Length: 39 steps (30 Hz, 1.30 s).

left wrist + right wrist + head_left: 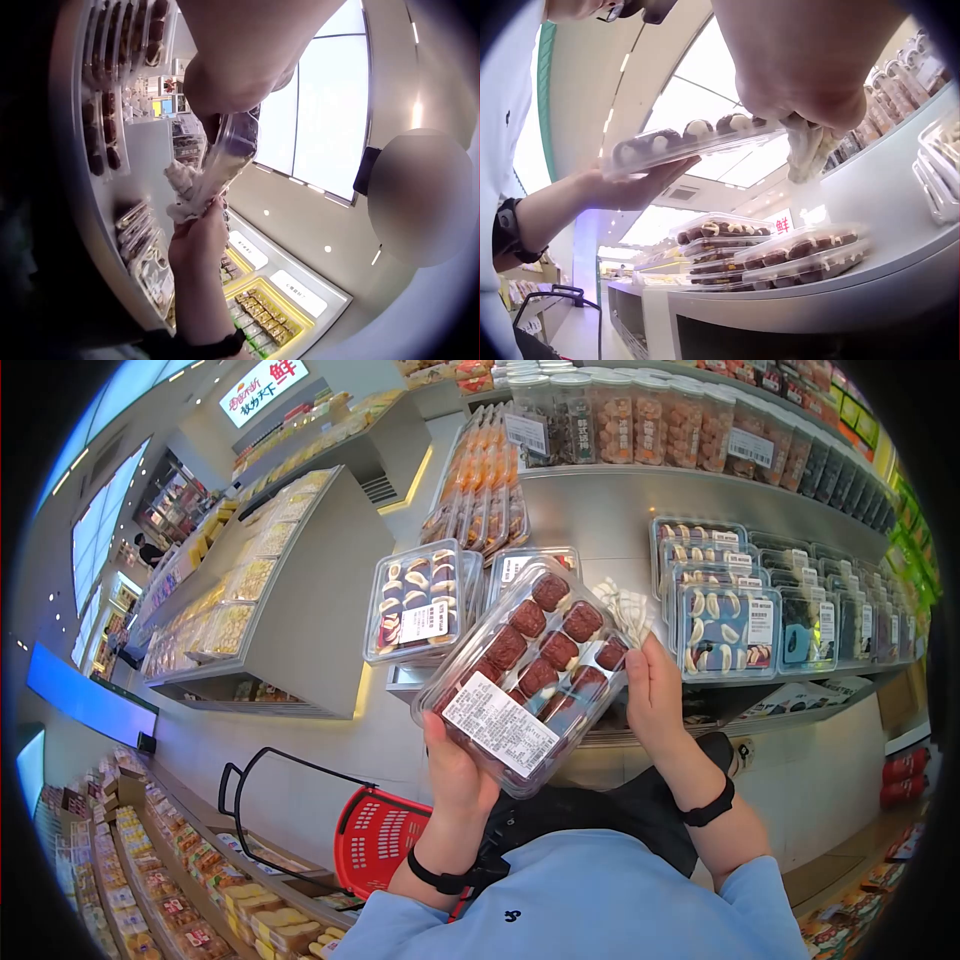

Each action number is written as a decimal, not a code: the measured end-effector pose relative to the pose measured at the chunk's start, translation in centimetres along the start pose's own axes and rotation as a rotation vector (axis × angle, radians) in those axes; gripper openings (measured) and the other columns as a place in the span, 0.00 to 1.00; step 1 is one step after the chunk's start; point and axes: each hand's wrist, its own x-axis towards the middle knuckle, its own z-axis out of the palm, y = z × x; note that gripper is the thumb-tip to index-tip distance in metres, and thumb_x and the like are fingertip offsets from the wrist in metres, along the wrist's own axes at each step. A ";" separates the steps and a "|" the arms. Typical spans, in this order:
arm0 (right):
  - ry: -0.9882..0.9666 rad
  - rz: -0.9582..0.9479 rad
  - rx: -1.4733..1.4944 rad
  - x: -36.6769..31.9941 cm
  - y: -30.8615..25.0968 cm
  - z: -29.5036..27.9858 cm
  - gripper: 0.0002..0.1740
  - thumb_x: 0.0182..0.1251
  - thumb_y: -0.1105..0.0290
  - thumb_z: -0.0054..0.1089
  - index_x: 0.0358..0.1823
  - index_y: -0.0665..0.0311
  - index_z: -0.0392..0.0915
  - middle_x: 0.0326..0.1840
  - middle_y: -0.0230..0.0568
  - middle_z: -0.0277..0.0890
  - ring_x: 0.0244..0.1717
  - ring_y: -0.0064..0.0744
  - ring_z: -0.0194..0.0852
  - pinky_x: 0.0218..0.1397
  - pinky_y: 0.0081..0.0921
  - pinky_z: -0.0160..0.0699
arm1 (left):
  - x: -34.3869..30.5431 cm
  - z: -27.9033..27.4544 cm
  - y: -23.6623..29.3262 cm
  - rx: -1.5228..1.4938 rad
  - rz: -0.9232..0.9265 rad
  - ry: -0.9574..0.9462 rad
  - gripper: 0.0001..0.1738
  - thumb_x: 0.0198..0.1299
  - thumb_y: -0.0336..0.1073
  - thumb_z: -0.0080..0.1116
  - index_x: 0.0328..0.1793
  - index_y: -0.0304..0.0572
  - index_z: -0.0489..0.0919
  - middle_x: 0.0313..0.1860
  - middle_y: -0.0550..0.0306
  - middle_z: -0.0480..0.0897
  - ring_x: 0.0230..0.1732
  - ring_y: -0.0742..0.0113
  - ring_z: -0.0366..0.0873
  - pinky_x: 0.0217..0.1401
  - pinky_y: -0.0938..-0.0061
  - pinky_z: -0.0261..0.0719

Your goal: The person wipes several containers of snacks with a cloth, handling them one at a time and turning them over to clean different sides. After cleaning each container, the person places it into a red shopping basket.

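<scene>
A clear plastic box of dark red-brown stuffed sweets is held tilted in front of the body, its white printed label facing up. My left hand grips its lower left edge, thumb along the side and fingers underneath. At the right edge my right hand holds the box, with a crumpled white sheet-like item bunched in the same grasp. In the right wrist view this white item hangs from the right hand, and the left hand supports the box from below.
Stacked boxes of similar sweets stand on the counter at left, and more boxes at right. Tall clear jars line the shelf behind. A red shopping basket with a black handle is at lower left, beside packed shelves.
</scene>
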 end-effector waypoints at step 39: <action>-0.332 0.219 0.146 -8.2 2.6 -3.2 0.09 0.76 0.70 0.52 0.46 0.70 0.78 0.27 0.51 0.73 0.26 0.44 0.73 0.33 0.33 0.72 | 12.6 -2.8 7.9 2.322 0.790 -0.436 0.36 0.53 0.49 0.73 0.68 0.47 0.76 0.66 0.47 0.79 0.67 0.47 0.77 0.65 0.57 0.79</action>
